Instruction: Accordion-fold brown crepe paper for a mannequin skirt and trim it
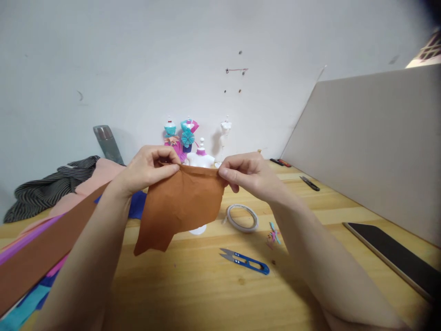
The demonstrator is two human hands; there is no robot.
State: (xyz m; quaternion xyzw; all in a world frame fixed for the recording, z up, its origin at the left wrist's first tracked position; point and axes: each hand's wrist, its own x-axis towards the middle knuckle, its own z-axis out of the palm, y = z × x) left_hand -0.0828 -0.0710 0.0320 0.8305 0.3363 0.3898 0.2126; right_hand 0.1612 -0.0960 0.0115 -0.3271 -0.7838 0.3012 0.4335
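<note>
A brown piece of fabric (179,207) hangs in the air above the wooden table (206,285). My left hand (148,169) pinches its top left corner. My right hand (246,174) pinches its top right edge. Both hands are closed on the cloth and hold it stretched between them. Behind the cloth stands a small white mannequin bust (200,157), partly hidden by the fabric.
Blue thread snips (246,261) and a roll of tape (242,217) lie on the table. Small dressed mannequins (182,135) stand by the wall. Fabric piles (41,220) and a grey flask (107,143) sit left. A dark tablet (396,257) and a partition (372,142) are right.
</note>
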